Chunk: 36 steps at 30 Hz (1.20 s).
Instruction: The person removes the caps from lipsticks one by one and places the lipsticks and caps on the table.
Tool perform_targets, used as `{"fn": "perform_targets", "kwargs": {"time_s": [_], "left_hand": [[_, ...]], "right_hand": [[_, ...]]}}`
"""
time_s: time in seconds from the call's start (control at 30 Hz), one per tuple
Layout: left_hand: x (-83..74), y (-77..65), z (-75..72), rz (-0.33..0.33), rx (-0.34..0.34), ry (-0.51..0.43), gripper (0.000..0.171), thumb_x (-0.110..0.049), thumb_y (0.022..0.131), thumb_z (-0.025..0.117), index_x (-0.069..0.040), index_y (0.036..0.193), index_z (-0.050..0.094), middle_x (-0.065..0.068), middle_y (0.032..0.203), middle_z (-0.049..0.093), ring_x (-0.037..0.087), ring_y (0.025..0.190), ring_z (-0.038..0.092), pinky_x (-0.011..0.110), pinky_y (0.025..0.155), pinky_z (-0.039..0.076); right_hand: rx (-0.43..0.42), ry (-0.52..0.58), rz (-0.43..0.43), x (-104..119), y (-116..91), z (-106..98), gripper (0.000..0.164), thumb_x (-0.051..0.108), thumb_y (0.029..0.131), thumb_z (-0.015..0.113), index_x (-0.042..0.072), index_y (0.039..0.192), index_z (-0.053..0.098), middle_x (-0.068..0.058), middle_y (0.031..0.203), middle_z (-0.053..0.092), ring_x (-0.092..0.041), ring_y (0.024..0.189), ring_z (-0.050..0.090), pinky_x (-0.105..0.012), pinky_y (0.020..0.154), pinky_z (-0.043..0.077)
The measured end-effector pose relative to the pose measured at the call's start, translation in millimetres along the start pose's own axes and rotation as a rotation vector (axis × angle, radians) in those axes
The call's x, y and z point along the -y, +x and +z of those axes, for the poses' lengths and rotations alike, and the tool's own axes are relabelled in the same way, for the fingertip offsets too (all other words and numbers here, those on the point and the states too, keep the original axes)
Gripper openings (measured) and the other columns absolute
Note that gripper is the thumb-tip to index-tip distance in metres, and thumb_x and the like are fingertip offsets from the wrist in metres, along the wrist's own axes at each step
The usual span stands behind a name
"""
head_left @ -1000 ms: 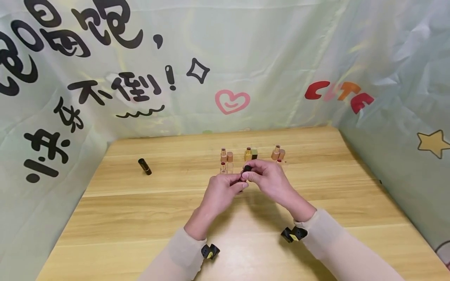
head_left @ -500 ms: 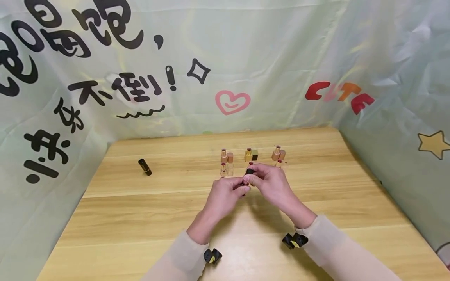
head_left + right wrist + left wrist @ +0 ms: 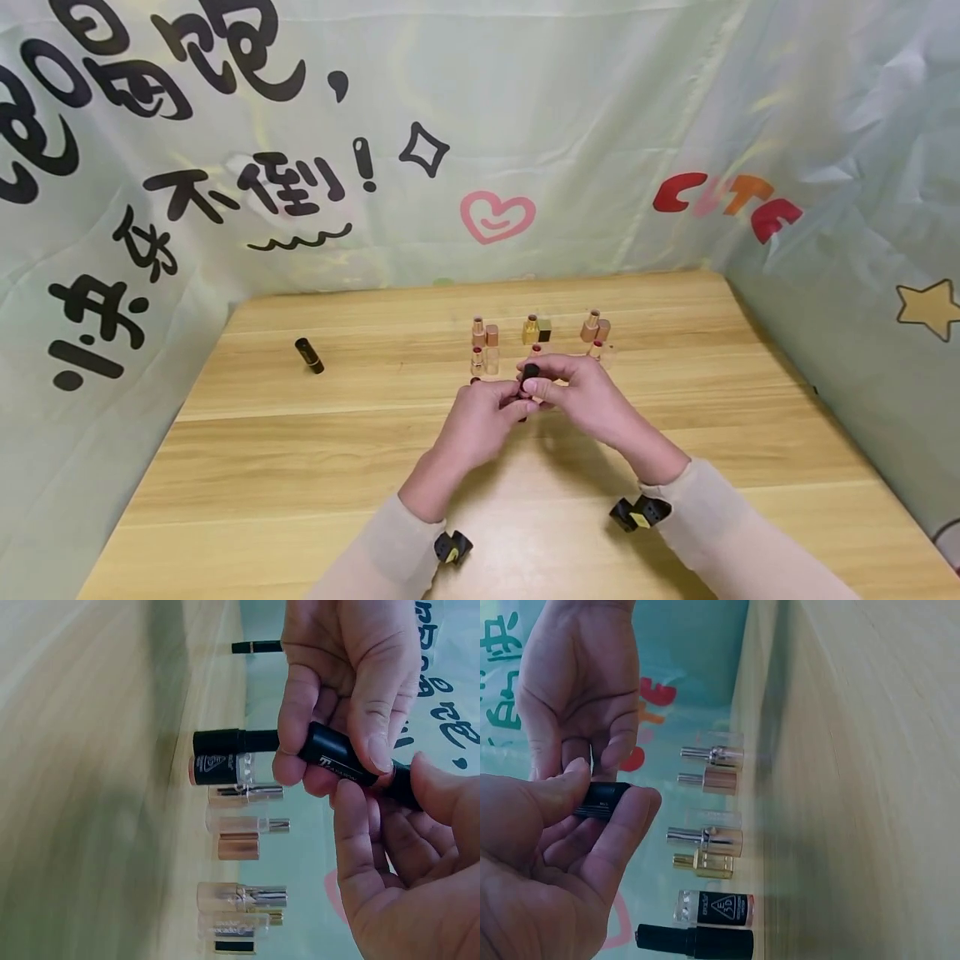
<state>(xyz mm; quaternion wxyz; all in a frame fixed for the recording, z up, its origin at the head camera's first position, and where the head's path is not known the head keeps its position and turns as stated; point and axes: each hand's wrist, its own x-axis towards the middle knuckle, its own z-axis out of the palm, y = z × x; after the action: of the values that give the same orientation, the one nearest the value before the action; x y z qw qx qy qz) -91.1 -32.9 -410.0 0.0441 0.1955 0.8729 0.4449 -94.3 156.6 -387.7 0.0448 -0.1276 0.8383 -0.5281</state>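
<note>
Both hands meet over the middle of the table on a black lipstick tube (image 3: 530,372). My left hand (image 3: 474,421) pinches the lettered black part of the lipstick tube (image 3: 337,754) between thumb and fingers. My right hand (image 3: 579,390) grips its other end, with a thin rose-gold band showing between the hands in the right wrist view. Just beyond the hands stand uncapped lipsticks, among them a rose-gold one (image 3: 478,333), a gold one (image 3: 530,331) and another rose-gold one (image 3: 590,327). Fingers partly cover the nearer row.
Caps stand beside the lipsticks, including a dark gold-edged cap (image 3: 544,331). A tall black tube (image 3: 694,943) stands next to a clear container with a black label (image 3: 724,909). Another black tube (image 3: 308,356) is at the table's left. Printed fabric (image 3: 570,125) walls the back and sides.
Both hands have come slightly nearer and to the right, still on the lipstick tube, which is now more upright. More of the nearer lipsticks show behind the hands.
</note>
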Motion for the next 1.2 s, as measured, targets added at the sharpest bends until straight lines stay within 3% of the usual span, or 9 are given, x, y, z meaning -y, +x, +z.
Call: {"fn": "perform_targets", "kwargs": {"time_s": [0.13, 0.3, 0.57, 0.73, 0.87, 0.97, 1.1, 1.2], "left_hand": [[1.5, 0.0, -1.1, 0.000, 0.016, -0.038, 0.014, -0.028, 0.103, 0.070, -0.020, 0.103, 0.082, -0.009, 0.084, 0.074, 0.004, 0.069, 0.058, 0.023, 0.063, 0.049], [1.0, 0.2, 0.5, -0.017, 0.016, -0.102, 0.016, -0.026, 0.103, 0.071, -0.018, 0.109, 0.083, -0.007, 0.086, 0.076, 0.004, 0.066, 0.056, 0.022, 0.058, 0.047], [0.7, 1.6, 8.4, -0.004, -0.005, -0.124, 0.014, -0.021, 0.100, 0.073, -0.014, 0.107, 0.083, -0.002, 0.094, 0.081, 0.003, 0.078, 0.064, 0.022, 0.070, 0.055], [2.5, 2.6, 14.2, -0.017, -0.001, -0.124, 0.014, -0.022, 0.100, 0.074, -0.013, 0.107, 0.083, -0.003, 0.095, 0.081, 0.004, 0.080, 0.066, 0.023, 0.073, 0.056], [1.7, 0.3, 21.4, -0.067, -0.002, -0.088, 0.014, -0.022, 0.098, 0.076, -0.013, 0.109, 0.078, -0.001, 0.099, 0.081, 0.008, 0.089, 0.073, 0.026, 0.078, 0.059], [0.7, -2.3, 27.8, -0.096, -0.018, -0.043, 0.015, -0.022, 0.096, 0.079, -0.014, 0.108, 0.076, -0.002, 0.103, 0.081, 0.011, 0.098, 0.076, 0.027, 0.084, 0.060], [-1.2, -1.8, 35.4, -0.071, -0.068, 0.043, 0.015, -0.024, 0.092, 0.083, -0.018, 0.104, 0.080, -0.005, 0.102, 0.081, 0.013, 0.098, 0.076, 0.031, 0.085, 0.060], [-5.0, 2.7, 39.0, -0.038, -0.118, 0.116, 0.015, -0.026, 0.089, 0.085, -0.021, 0.103, 0.083, -0.005, 0.100, 0.081, 0.011, 0.092, 0.073, 0.031, 0.085, 0.058]], "right_hand": [[-0.001, 0.101, 0.035, -0.9, -0.7, 2.4, 0.024, 0.006, 0.102, 0.068, -0.005, 0.123, 0.073, -0.022, 0.128, 0.072, -0.033, 0.114, 0.071, -0.031, 0.081, 0.064], [-0.082, 0.036, 0.039, 0.5, -2.6, 5.5, 0.023, 0.010, 0.103, 0.068, -0.002, 0.121, 0.075, -0.018, 0.110, 0.079, -0.020, 0.092, 0.075, -0.027, 0.079, 0.062], [-0.152, -0.066, 0.007, 1.0, -5.6, 6.5, 0.018, 0.017, 0.103, 0.069, 0.003, 0.110, 0.078, -0.008, 0.096, 0.081, -0.018, 0.090, 0.076, -0.027, 0.078, 0.059], [-0.160, -0.135, -0.016, -1.3, -7.7, 5.7, 0.017, 0.016, 0.102, 0.071, 0.004, 0.112, 0.078, -0.008, 0.101, 0.081, -0.020, 0.092, 0.076, -0.031, 0.078, 0.060], [-0.156, -0.159, 0.016, -4.3, -10.3, 3.7, 0.023, 0.020, 0.102, 0.072, 0.005, 0.118, 0.076, -0.011, 0.110, 0.080, -0.024, 0.100, 0.076, -0.036, 0.085, 0.062], [-0.223, -0.115, 0.045, -4.8, -12.0, -3.5, 0.028, 0.024, 0.101, 0.073, 0.006, 0.122, 0.075, -0.012, 0.115, 0.078, -0.025, 0.104, 0.074, -0.030, 0.086, 0.061], [-0.359, -0.129, 0.046, -9.4, -9.6, -16.1, 0.029, 0.023, 0.101, 0.074, 0.005, 0.124, 0.075, -0.013, 0.116, 0.076, -0.027, 0.105, 0.070, -0.023, 0.084, 0.057], [-0.383, -0.229, 0.042, -18.3, -7.9, -21.8, 0.031, 0.019, 0.101, 0.074, 0.005, 0.128, 0.074, -0.015, 0.114, 0.076, -0.029, 0.105, 0.071, -0.029, 0.085, 0.059]]}}
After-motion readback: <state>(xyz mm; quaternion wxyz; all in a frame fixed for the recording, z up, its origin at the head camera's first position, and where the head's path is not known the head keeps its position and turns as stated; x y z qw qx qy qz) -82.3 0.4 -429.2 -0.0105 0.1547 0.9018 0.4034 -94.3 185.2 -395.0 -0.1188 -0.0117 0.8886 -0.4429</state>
